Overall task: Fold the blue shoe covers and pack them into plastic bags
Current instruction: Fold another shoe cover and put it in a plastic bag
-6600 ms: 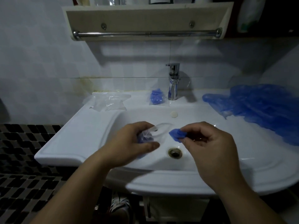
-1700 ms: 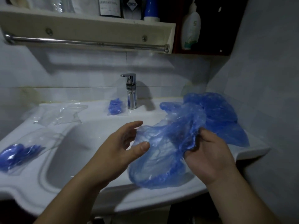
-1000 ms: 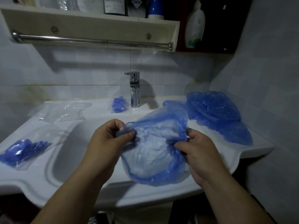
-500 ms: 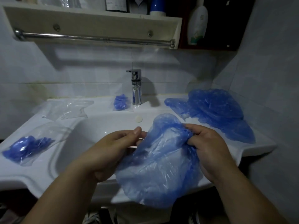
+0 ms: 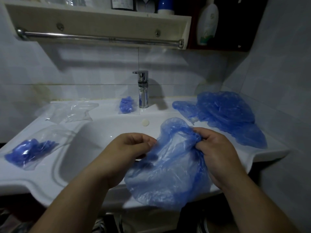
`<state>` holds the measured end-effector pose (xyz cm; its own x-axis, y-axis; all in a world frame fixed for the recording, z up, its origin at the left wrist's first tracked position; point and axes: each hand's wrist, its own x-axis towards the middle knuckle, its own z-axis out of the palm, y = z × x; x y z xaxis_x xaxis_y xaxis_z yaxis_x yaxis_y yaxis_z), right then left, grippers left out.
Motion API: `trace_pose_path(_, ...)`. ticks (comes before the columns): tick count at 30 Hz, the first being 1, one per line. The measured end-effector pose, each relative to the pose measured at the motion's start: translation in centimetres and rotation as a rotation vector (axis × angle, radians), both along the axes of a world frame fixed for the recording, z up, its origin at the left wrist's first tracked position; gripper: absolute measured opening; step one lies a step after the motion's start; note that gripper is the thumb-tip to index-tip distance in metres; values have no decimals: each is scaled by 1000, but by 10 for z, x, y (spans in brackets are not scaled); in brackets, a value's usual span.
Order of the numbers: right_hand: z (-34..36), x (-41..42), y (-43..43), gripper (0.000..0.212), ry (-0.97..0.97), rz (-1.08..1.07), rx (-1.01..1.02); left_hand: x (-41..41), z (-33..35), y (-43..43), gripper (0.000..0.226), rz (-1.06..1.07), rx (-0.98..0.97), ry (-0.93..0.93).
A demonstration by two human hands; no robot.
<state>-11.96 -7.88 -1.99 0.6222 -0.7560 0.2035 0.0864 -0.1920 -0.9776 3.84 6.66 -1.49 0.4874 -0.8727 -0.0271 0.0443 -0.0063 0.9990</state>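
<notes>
A loose blue shoe cover (image 5: 170, 170) hangs over the sink's front edge between my hands. My right hand (image 5: 217, 153) grips its bunched upper edge. My left hand (image 5: 129, 150) pinches its left edge with curled fingers. A heap of unfolded blue shoe covers (image 5: 225, 115) lies on the right side of the sink top. A clear plastic bag with a folded blue cover inside (image 5: 32, 148) lies on the left ledge. A second packed bag (image 5: 127, 105) sits beside the faucet. Several empty plastic bags (image 5: 74, 111) lie at the back left.
The white sink (image 5: 94, 140) fills the middle, with a chrome faucet (image 5: 143, 89) at the back. A shelf with a towel rail (image 5: 101, 37) hangs above. A tiled wall stands close on the right.
The cover has sagged lower over the sink's front edge. My left hand's fingers have curled onto its left edge, and my right hand keeps its grip on the top.
</notes>
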Motion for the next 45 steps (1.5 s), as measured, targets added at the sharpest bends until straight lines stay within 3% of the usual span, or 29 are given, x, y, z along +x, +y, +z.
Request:
trace_pose_path(5, 0, 0, 2, 53, 6, 17, -13, 1, 0, 1, 25, -41, 86, 27)
trace_pose_path(11, 3, -2, 0, 54, 56, -14, -9, 6, 2, -2, 17, 216, 34, -19)
trace_pose_path(16, 2, -3, -1, 48, 253, -50, -88, 12, 6, 0, 20, 333, -109, 46)
trace_pose_path(19, 0, -2, -1, 43, 325, -8, -161, 14, 4, 1, 29, 405, -147, -45)
trace_pose_path(21, 0, -2, 0, 41, 313, 5, -190, 11, 6, 0, 23, 471, -167, -123)
trace_pose_path(23, 0, -2, -1, 42, 247, -28, -172, 7, 10, 0, 11, 478, -260, -6)
trace_pose_path(26, -1, -2, -4, 39, 114, -133, -97, 10, 14, 4, 49, 320, -355, 231)
trace_pose_path(28, -2, -1, -6, 39, 28, -193, -52, 10, 10, 6, 57, 210, -282, 144)
trace_pose_path(32, -4, -6, -8, 43, -41, -99, -31, 2, 1, 4, 41, 127, -219, -31)
trace_pose_path(34, -7, -11, -9, 42, -16, -73, -130, 1, 1, 4, 24, 159, -248, -151)
trace_pose_path(36, -8, -17, -11, 40, 38, -68, -283, 3, 2, 7, 25, 139, -291, -308)
trace_pose_path(40, -11, -29, -14, 32, 128, -71, -658, 3, 4, 23, 20, -106, -329, -470)
trace_pose_path(45, -18, -45, -8, 36, 284, 166, -630, 4, -8, 28, 15, -306, -176, -811)
